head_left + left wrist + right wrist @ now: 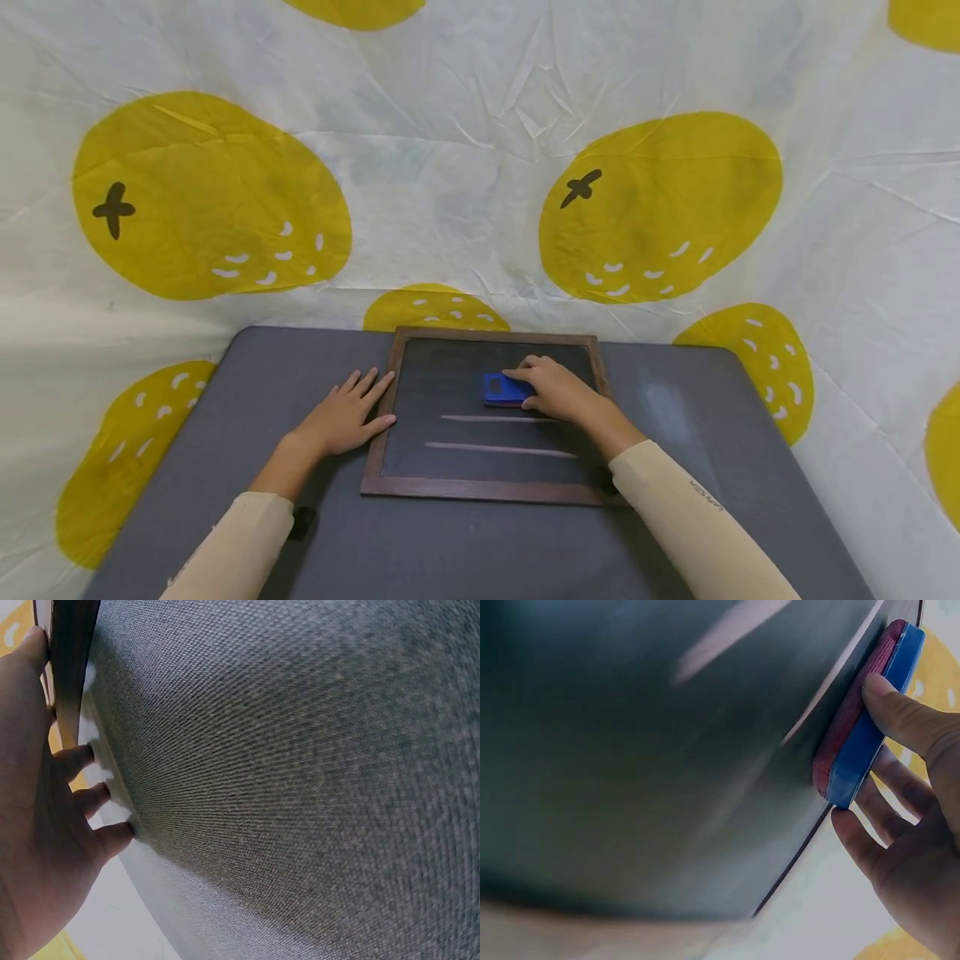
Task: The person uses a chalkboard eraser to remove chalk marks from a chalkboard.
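Note:
A small blackboard [450,367] in a brown wooden frame lies on a grey table. Two pale pinkish chalk lines [498,450] run across its lower half. My right hand [558,390] grips a blue eraser [497,388] between thumb and fingers, just above the upper line. In the right wrist view the eraser's dark red pad [847,724] faces the board's surface. My left hand [341,417] lies with fingers spread at the left side of the frame; its thumb and a fingertip touch the wood, while other fingertips rest on the table in the left wrist view.
The grey cloth-like tabletop [465,550] extends around the board on both sides and in front. Behind and beside it hangs a white sheet [442,192] printed with large yellow fruit shapes. Beige sleeves [232,542] cover both forearms.

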Available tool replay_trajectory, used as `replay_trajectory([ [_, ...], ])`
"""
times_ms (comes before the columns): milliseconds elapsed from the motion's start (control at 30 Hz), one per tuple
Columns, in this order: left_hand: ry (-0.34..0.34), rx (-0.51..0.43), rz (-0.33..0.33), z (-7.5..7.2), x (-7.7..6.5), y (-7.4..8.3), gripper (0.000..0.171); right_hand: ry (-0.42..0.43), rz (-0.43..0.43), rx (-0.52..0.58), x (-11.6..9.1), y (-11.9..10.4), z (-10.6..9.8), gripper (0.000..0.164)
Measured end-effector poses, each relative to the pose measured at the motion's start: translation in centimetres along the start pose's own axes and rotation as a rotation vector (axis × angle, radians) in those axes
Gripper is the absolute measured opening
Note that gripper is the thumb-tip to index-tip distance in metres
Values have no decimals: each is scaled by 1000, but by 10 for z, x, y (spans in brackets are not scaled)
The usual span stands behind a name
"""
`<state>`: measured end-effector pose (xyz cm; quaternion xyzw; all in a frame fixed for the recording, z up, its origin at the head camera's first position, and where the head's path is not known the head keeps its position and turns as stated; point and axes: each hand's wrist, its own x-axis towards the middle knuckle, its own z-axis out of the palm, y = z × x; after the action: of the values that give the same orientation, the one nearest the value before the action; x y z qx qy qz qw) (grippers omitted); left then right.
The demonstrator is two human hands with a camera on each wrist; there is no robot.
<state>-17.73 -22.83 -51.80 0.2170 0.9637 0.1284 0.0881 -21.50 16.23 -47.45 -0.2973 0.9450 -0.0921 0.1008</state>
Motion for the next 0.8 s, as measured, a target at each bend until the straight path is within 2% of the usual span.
replay_trajectory([
  [200, 4, -1, 2, 1, 1, 0, 77, 59, 24, -7, -30, 30, 0, 62],
  [467, 7, 0, 2, 3, 1, -2, 78, 87, 49, -20, -57, 57, 0, 62],
  [600, 4, -6, 7, 3, 0, -1, 78, 81, 47, -13, -63, 61, -2, 61],
  [800, 11, 5, 6, 4, 0, -2, 79, 80, 31, 2, -60, 64, -1, 61],
])
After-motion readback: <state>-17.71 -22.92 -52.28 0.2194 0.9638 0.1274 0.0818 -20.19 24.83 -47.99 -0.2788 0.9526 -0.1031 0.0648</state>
